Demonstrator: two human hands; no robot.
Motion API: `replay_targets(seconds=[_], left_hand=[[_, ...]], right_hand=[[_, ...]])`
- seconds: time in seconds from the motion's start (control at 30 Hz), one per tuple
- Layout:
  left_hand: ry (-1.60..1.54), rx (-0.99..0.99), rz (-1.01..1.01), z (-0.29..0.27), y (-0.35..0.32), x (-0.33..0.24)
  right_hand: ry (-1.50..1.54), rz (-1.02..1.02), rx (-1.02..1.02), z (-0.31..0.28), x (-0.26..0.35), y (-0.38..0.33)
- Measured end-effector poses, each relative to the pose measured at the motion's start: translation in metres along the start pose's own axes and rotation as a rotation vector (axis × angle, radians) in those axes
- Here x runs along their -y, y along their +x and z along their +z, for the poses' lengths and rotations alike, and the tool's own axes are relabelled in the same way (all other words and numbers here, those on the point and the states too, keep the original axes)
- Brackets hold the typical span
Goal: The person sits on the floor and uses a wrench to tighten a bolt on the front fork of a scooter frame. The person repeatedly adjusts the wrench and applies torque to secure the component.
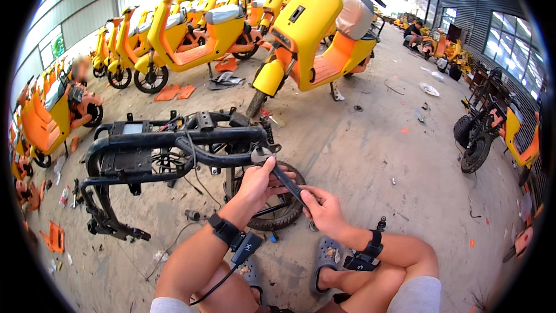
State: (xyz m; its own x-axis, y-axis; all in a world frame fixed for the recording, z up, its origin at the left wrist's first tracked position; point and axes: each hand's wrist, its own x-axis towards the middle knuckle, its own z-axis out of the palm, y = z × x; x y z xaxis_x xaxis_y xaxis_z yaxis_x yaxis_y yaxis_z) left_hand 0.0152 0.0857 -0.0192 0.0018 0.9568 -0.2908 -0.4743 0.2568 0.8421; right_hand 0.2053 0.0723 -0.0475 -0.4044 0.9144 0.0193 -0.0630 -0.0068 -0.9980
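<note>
An adjustable wrench with a black handle slants across the middle, its metal jaw end at the upper left. Near the jaw, my left hand holds it, thumb on top and fingers behind. My right hand grips the handle's lower end. The jaw overlaps the end of a black scooter frame, which lies on its side; I cannot tell whether they touch. Under the wrench and my hands lies a wheel with a black tyre, partly hidden by them.
A yellow scooter stands just ahead, with rows of others at the far left. A partly stripped scooter is at the right. Orange panels, cables and small parts litter the concrete floor. Another person sits far back right.
</note>
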Motion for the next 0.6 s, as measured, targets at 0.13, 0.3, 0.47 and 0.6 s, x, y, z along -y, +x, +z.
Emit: replay_targets(seconds=[0.13,0.3,0.47,0.6], left_hand=[[-0.007,-0.017,0.004,0.0022,0.0001,-0.0028],[-0.057,-0.044,-0.012,-0.0005,0.005,-0.0018],[-0.033,-0.057,0.025,0.0003,0.0056,-0.0002],[-0.008,-0.051,0.04,-0.0033,0.0068,-0.0005]], right_hand=[[0.02,0.0,-0.008,-0.0009,0.0017,0.0003],[0.022,0.011,-0.043,0.0004,0.0047,0.0003],[0.042,-0.034,-0.047,-0.0016,-0.0041,0.0031],[0.018,-0.037,-0.049,0.0003,-0.0031,0.0052]])
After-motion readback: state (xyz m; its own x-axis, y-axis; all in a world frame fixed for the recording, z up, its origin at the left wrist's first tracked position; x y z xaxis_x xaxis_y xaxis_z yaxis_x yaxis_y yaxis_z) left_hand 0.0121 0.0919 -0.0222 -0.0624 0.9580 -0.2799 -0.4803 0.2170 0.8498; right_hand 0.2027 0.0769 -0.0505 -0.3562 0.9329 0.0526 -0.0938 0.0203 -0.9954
